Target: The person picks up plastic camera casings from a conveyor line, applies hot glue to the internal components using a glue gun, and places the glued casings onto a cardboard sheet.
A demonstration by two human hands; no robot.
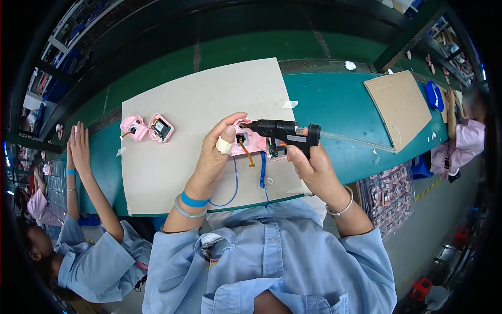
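Observation:
My right hand (316, 170) is wrapped round a black hot glue gun (277, 129), a clear glue stick (358, 141) trailing from its back end. The nozzle points left and meets the upper edge of a pink plastic housing (254, 142). That housing is gripped at its left side by my left hand (218, 140), whose thumb wears a pale finger cot. A brown ribbon cable (247, 153) hangs out of the housing. Partly behind the gun, just right of it, lies another pink piece with a circuit board (272, 148).
Two more pink parts, one with a ribbon cable (134, 129) and one with a circuit board (161, 129), lie left on the grey sheet (183, 180). A cardboard piece (400, 107) and blue bin (434, 95) are right. Co-workers sit both sides; a tray of pink parts (387, 199) stands lower right.

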